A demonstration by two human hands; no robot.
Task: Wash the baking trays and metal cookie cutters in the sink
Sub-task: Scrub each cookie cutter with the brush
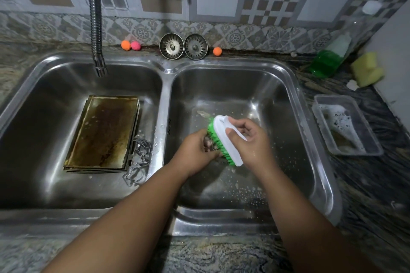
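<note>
Over the right basin of the steel double sink (295, 99), my left hand (195, 153) grips a small metal cookie cutter (209, 145), mostly hidden by my fingers. My right hand (250, 137) holds a white scrub brush (226, 139) by its handle, with the green bristles pressed against the cutter. In the left basin lies a stack of stained, browned baking trays (104, 133). Several more metal cookie cutters (138, 162) lie beside the trays' right edge.
A flexible faucet hose (96, 29) hangs over the left basin. Two sink strainers (184, 46) and small coloured balls sit on the back ledge. On the right counter stand a green dish soap bottle (328, 60), a yellow sponge (367, 68) and a plastic tub of soapy water (346, 126).
</note>
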